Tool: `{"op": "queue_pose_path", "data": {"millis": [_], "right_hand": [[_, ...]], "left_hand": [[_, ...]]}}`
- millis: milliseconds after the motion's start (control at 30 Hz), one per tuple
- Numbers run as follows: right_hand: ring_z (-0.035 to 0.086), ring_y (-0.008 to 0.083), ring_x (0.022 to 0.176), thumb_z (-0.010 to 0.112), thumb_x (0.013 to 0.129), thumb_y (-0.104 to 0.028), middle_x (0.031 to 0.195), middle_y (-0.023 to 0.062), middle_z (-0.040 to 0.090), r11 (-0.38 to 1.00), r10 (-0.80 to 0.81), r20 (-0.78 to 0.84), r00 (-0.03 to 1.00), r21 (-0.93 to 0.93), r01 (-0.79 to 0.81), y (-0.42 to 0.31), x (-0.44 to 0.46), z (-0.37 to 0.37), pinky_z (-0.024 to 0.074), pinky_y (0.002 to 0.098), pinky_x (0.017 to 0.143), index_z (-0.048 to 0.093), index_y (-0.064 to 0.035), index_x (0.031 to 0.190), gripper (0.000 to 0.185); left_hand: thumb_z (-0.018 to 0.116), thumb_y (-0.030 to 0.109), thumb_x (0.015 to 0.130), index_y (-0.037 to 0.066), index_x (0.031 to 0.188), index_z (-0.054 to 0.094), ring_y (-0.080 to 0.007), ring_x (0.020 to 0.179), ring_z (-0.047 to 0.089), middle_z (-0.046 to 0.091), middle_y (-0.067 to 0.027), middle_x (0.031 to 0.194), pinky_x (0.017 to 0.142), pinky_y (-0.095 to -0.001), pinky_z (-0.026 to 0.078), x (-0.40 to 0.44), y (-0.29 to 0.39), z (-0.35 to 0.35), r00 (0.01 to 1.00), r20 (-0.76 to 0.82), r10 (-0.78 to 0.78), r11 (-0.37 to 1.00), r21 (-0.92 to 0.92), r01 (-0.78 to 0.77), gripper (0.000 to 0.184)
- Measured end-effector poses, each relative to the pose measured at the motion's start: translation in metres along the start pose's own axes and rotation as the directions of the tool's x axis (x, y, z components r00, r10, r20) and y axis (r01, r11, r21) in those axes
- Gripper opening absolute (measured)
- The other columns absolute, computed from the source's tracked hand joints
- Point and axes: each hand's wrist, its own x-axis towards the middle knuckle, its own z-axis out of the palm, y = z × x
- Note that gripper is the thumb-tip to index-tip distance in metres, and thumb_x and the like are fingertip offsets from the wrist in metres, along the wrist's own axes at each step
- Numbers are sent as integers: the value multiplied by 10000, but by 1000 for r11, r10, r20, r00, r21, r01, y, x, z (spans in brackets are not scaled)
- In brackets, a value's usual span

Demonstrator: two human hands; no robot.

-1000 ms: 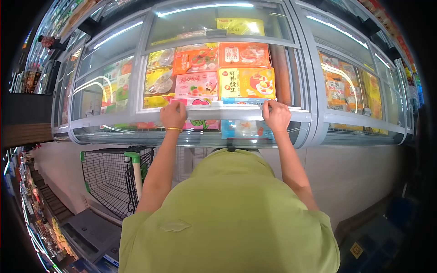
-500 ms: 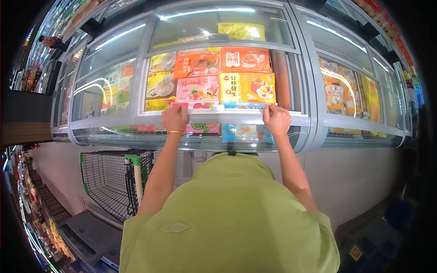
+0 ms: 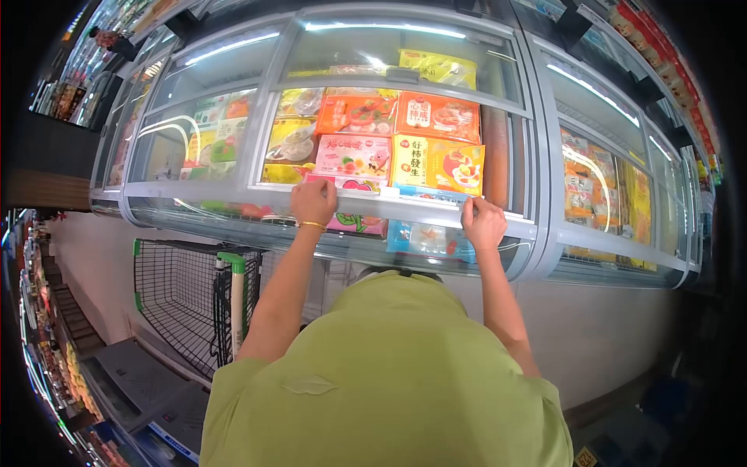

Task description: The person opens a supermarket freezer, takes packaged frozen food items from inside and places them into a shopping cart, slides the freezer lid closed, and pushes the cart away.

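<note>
Both hands rest on the front edge of a freezer's sliding lid (image 3: 366, 204). My left hand (image 3: 314, 204), with a thin gold bracelet at the wrist, has its fingers curled over the frame at left. Farther right, my right hand (image 3: 483, 224) is curled on the same frame. Beneath and behind the edge lie a pink packet (image 3: 354, 156), a yellow packet (image 3: 440, 165), an orange-red packet (image 3: 437, 117) and another orange packet (image 3: 356, 114). A blue packet (image 3: 428, 238) shows through the front glass between my hands.
A black wire shopping cart (image 3: 183, 292) with green corners stands at the lower left. Neighbouring freezer sections hold more packets on the right (image 3: 595, 194) and left (image 3: 222, 128). At the far upper left is another person (image 3: 109, 39). Stocked shelves line the left edge.
The view has tilted, so the freezer now slopes down to the right and its contents appear shifted rightward. Both hands remain on the lid's front edge.
</note>
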Motion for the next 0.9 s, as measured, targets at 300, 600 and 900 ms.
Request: {"op": "queue_pose_path", "data": {"millis": [300,600,900], "right_hand": [[622,299,646,615,810,-251,669,113,646,999,-23,5,1000,-41,23,1,-2,-2,483,390,657,652,-76,688,216],[622,292,626,603,821,-259,652,123,642,999,-26,38,999,-19,27,5,-5,0,488,388,666,671,-85,715,215],[627,306,637,594,828,-282,671,119,651,999,-17,52,999,-42,19,2,-2,0,491,393,660,681,-87,745,230]], "left_hand": [[580,246,797,99,716,664,-257,648,596,638,-78,665,711,-374,413,-15,3,0,999,24,-34,999,5,33,188],[577,292,805,97,740,675,-256,669,605,639,-87,676,734,-381,421,-8,-1,3,1000,-21,-13,1000,-9,12,228],[574,295,785,119,714,670,-248,640,608,641,-78,643,722,-377,428,1,5,-1,997,0,-79,996,44,79,213]]}}
